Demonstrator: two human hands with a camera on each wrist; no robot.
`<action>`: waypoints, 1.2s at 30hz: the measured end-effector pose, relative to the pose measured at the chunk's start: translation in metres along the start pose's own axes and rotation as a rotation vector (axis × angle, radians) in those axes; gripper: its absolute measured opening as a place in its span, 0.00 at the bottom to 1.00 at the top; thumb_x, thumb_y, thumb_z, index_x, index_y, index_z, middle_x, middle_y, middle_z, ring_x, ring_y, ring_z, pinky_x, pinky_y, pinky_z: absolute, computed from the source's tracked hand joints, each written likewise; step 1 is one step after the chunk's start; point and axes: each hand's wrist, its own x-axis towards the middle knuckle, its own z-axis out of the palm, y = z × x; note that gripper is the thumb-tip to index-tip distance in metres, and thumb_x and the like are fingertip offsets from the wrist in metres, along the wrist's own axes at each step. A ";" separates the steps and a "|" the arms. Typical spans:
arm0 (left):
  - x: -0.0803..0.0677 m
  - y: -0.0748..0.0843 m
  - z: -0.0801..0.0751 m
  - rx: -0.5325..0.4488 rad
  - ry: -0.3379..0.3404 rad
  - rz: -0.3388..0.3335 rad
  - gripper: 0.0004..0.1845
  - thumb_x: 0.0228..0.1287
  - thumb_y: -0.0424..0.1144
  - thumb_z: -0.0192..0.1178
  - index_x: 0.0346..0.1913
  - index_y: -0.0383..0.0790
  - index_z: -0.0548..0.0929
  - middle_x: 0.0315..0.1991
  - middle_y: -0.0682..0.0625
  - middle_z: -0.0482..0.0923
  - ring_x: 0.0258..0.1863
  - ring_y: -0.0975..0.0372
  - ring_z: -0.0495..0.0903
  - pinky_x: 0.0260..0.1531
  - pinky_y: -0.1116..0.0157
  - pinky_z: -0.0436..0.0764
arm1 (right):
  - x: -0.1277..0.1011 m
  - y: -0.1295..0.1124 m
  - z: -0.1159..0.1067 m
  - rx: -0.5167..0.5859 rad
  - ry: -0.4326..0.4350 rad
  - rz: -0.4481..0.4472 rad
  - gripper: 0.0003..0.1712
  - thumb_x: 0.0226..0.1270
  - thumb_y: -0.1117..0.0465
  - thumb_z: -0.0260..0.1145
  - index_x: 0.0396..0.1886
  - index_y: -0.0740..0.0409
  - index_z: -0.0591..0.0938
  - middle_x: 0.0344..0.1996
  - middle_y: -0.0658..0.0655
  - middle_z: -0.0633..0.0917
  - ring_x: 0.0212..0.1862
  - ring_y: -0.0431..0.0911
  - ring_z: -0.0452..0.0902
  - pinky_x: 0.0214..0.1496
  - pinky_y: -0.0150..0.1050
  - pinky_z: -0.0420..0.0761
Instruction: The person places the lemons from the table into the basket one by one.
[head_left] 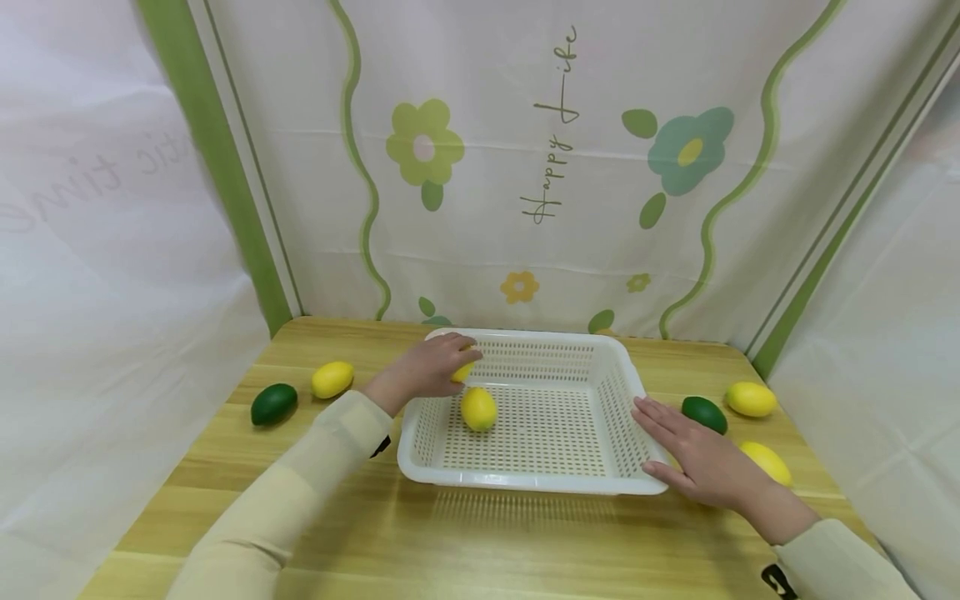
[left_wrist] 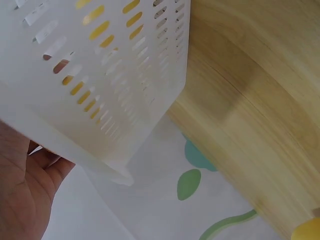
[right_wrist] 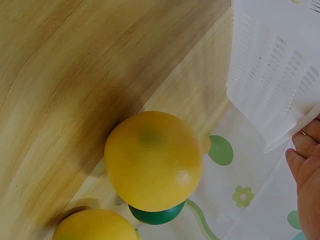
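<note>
A white perforated plastic basket (head_left: 532,482) stands on the table between both hands. My left hand (head_left: 431,367) reaches over its left rim and grips a yellow lemon (head_left: 462,372), partly hidden by the fingers. Another lemon (head_left: 479,409) lies on the basket floor just below that hand. My right hand (head_left: 697,454) rests its straight fingers on the basket's right rim, and the right wrist view shows the fingertips (right_wrist: 304,145) right at the rim. Beneath the right wrist sits a large-looking yellow lemon (right_wrist: 152,160).
Left of the basket lie a lemon (head_left: 332,379) and a dark green lemon-shaped fruit (head_left: 274,405). On the right are another green fruit (head_left: 703,414) and lemons, one near the table's right edge (head_left: 751,399). A printed curtain (head_left: 480,233) hangs behind the wooden table (head_left: 480,550).
</note>
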 end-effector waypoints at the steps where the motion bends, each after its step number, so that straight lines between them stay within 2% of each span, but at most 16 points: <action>1: 0.000 0.000 0.000 -0.006 -0.006 -0.003 0.29 0.54 0.42 0.73 0.58 0.39 0.78 0.58 0.39 0.75 0.57 0.48 0.75 0.59 0.54 0.73 | 0.000 0.000 0.000 0.000 0.000 0.001 0.39 0.65 0.48 0.67 0.67 0.68 0.70 0.67 0.66 0.70 0.64 0.60 0.68 0.71 0.25 0.41; 9: 0.002 0.001 0.004 -0.036 -0.040 -0.015 0.27 0.55 0.43 0.72 0.58 0.38 0.79 0.58 0.39 0.75 0.58 0.49 0.74 0.60 0.55 0.73 | 0.000 0.000 0.000 -0.001 -0.001 0.001 0.39 0.64 0.48 0.67 0.67 0.68 0.70 0.67 0.66 0.70 0.64 0.60 0.68 0.71 0.24 0.41; 19: 0.003 0.001 0.009 -0.041 -0.030 -0.006 0.26 0.54 0.41 0.71 0.57 0.37 0.80 0.56 0.40 0.77 0.56 0.49 0.76 0.59 0.56 0.73 | 0.001 -0.001 0.000 0.002 -0.002 -0.002 0.39 0.65 0.48 0.67 0.67 0.69 0.70 0.66 0.67 0.70 0.64 0.61 0.68 0.71 0.25 0.41; 28: 0.002 0.000 0.010 -0.080 -0.060 -0.025 0.26 0.54 0.39 0.71 0.57 0.37 0.80 0.56 0.40 0.77 0.56 0.49 0.75 0.58 0.55 0.74 | 0.001 0.000 -0.001 0.005 -0.006 0.000 0.39 0.65 0.49 0.67 0.67 0.68 0.69 0.66 0.67 0.70 0.64 0.61 0.68 0.71 0.24 0.41; 36: 0.002 0.001 0.008 -0.057 -0.068 -0.043 0.25 0.56 0.40 0.71 0.57 0.39 0.80 0.57 0.41 0.77 0.57 0.50 0.75 0.59 0.55 0.73 | 0.000 0.000 0.001 0.007 -0.010 0.009 0.39 0.65 0.49 0.67 0.68 0.68 0.69 0.67 0.66 0.69 0.65 0.60 0.67 0.71 0.24 0.40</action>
